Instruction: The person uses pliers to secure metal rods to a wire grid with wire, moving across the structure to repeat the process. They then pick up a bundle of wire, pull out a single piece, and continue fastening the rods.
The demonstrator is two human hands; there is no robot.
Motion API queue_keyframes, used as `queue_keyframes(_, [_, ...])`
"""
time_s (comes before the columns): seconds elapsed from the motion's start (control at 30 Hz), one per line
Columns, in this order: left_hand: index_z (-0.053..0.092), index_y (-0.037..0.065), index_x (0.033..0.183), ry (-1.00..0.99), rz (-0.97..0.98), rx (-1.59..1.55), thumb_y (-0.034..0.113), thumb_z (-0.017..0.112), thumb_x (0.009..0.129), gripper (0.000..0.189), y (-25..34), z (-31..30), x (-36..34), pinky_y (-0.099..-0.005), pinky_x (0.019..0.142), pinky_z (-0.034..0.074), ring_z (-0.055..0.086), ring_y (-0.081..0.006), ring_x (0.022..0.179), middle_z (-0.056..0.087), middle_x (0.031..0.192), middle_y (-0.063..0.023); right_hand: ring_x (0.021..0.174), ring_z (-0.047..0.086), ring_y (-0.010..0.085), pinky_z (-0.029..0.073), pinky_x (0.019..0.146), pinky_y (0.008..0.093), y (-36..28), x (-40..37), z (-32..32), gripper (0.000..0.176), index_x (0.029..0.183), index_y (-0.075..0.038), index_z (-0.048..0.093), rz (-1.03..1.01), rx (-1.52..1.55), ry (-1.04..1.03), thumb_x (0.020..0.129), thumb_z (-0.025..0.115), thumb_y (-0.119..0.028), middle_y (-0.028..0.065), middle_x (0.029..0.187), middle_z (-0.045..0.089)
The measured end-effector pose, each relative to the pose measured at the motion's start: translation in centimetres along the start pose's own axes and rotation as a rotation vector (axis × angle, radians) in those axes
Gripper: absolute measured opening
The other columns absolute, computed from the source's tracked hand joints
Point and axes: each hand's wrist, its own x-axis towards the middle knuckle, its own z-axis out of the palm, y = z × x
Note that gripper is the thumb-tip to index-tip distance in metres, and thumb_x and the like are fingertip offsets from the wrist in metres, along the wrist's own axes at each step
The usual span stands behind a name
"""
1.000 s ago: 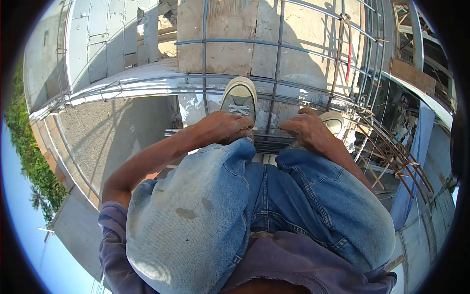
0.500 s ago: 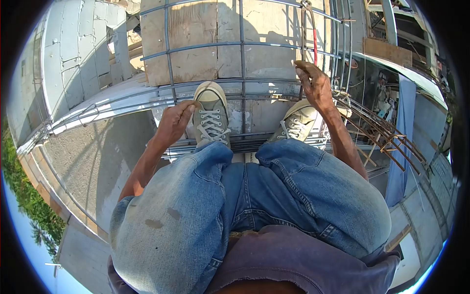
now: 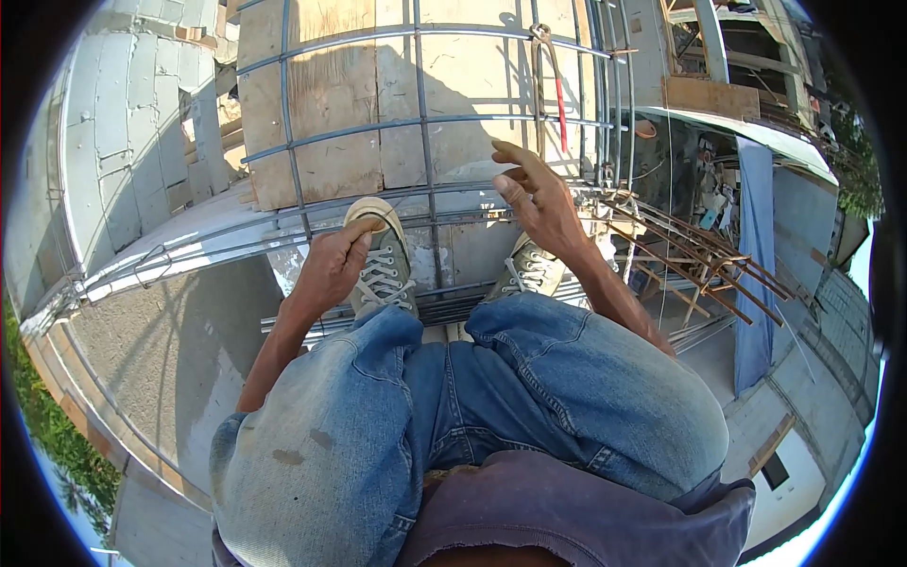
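Observation:
My left hand [image 3: 333,263] is closed in a pinch beside the toe of the left shoe [image 3: 382,260]; what its fingers hold, if anything, is too small to make out. My right hand [image 3: 540,200] hovers above the right shoe [image 3: 531,269], fingers apart and nothing between them. Pincers [image 3: 540,85] with one red handle rest on the rebar grid [image 3: 425,121], just beyond my right hand. Under the grid lie wooden boards [image 3: 331,123].
Bundled rebar [image 3: 189,248] runs along the left, above a concrete slab [image 3: 142,331]. Rusty rod ends [image 3: 727,274] jut out at the right, near a hanging blue cloth [image 3: 753,265]. More bars pass beneath the shoes.
The view has shifted, so the scene sits further left. My right hand has moved left, away from the pincers, and its fingers have spread. My left hand keeps its pinch beside the shoe.

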Motion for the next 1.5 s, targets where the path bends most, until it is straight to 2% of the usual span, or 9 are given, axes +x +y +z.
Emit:
queue_keyframes(0.33, [0.063, -0.001, 0.116, -0.141, 0.131, 0.028, 0.01, 0.052, 0.094, 0.027, 4.2, 2.7, 4.0, -0.0318, 0.066, 0.047, 0.058, -0.0213, 0.064, 0.064, 0.075, -0.0149, 0.074, 0.065, 0.0132, 0.053, 0.071, 0.0276, -0.5, 0.9, -0.4, 0.025, 0.11, -0.002, 0.06, 0.316, 0.415, -0.124, 0.098, 0.052, -0.023, 0.007, 0.079, 0.066])
queue_keyframes(0.4, [0.063, -0.001, 0.117, -0.15, -0.061, -0.033, 0.011, 0.052, 0.095, 0.027, 4.1, 3.2, 4.2, -0.0277, 0.057, 0.044, 0.051, -0.0138, 0.056, 0.056, 0.064, -0.0081, 0.077, 0.066, 0.0194, 0.054, 0.071, 0.0324, 0.8, 1.8, -1.6, 0.026, 0.109, -0.002, 0.059, 0.337, 0.468, -0.083, 0.095, 0.057, -0.024, 0.01, 0.08, 0.067])
queue_keyframes(0.53, [0.063, -0.001, 0.117, -0.066, -0.072, -0.169, 0.011, 0.051, 0.096, 0.027, 4.2, 3.7, 4.3, -0.0253, 0.053, 0.041, 0.049, -0.0089, 0.054, 0.053, 0.061, -0.0038, 0.108, 0.055, 0.0454, 0.046, 0.091, 0.0517, 6.5, 3.1, -2.2, 0.065, 0.133, -0.008, 0.044, 0.146, -0.681, 0.465, 0.08, 0.072, -0.034, 0.0293, 0.122, 0.052])
queue_keyframes(0.77, [0.062, -0.001, 0.118, -0.072, -0.172, -0.142, 0.013, 0.048, 0.097, 0.028, 5.6, 0.8, 4.2, -0.0261, 0.056, 0.041, 0.048, -0.0094, 0.058, 0.052, 0.064, -0.0019, 0.115, 0.051, 0.0479, 0.044, 0.097, 0.0494, 9.6, 4.8, -2.0, 0.086, 0.142, -0.012, 0.032, 0.247, -0.576, 0.41, 0.074, 0.076, -0.039, 0.0358, 0.128, 0.046])
queue_keyframes(1.1, [0.063, -0.005, 0.105, -0.377, -0.173, 0.139, 0.008, 0.043, 0.094, 0.025, 13.4, -6.6, 5.7, -0.0321, 0.056, 0.045, 0.055, -0.0148, 0.058, 0.058, 0.066, -0.0101, 0.09, 0.065, 0.0405, 0.052, 0.075, 0.045, 6.7, 5.8, -2.4, 0.062, 0.121, -0.002, 0.054, 0.103, -0.331, 0.324, 0.084, 0.065, -0.05, 0.0243, 0.096, 0.066])
queue_keyframes(1.13, [0.063, -0.005, 0.105, -0.411, -0.124, 0.123, 0.008, 0.043, 0.094, 0.025, 13.9, -5.6, 7.1, -0.0321, 0.056, 0.045, 0.055, -0.0148, 0.058, 0.058, 0.066, -0.0101, 0.073, 0.065, 0.0265, 0.051, 0.068, 0.037, 6.6, 6.1, -3.8, 0.059, 0.114, 0.002, 0.06, 0.041, -0.261, 0.438, 0.087, 0.062, -0.051, 0.0185, 0.084, 0.067])
queue_keyframes(1.27, [0.062, -0.001, 0.101, -0.496, -0.211, 0.084, 0.008, 0.042, 0.091, 0.024, 16.5, 0.8, 12.5, -0.0298, 0.054, 0.044, 0.055, -0.0127, 0.057, 0.059, 0.064, -0.0077, 0.08, 0.065, 0.0377, 0.049, 0.075, 0.0433, 5.6, 7.7, -13.1, 0.032, 0.109, -0.005, 0.064, 0.09, -0.278, 0.825, 0.089, 0.056, -0.029, 0.0223, 0.085, 0.067])
queue_keyframes(1.3, [0.06, 0.001, 0.104, -0.518, -0.218, 0.026, 0.006, 0.04, 0.091, 0.024, 15.3, 4.0, 14.1, -0.0283, 0.049, 0.04, 0.051, -0.0105, 0.054, 0.057, 0.062, -0.0052, 0.075, 0.065, 0.0222, 0.049, 0.071, 0.0349, 5.7, 8.0, -15.1, 0.029, 0.104, -0.005, 0.069, 0.172, -0.231, 0.88, 0.087, 0.057, -0.026, 0.0121, 0.081, 0.069])
queue_keyframes(1.5, [0.064, 0.0, 0.091, -0.216, -0.238, -0.4, 0.006, 0.05, 0.083, 0.016, 10.0, 20.4, 21.5, -0.0356, 0.058, 0.051, 0.066, -0.0236, 0.067, 0.067, 0.082, -0.0172, 0.08, 0.067, 0.0266, 0.05, 0.075, 0.0367, 13.8, 9.6, -16.8, 0.025, 0.098, -0.009, 0.072, 0.448, -0.384, 0.862, 0.084, 0.059, -0.025, 0.015, 0.081, 0.069])
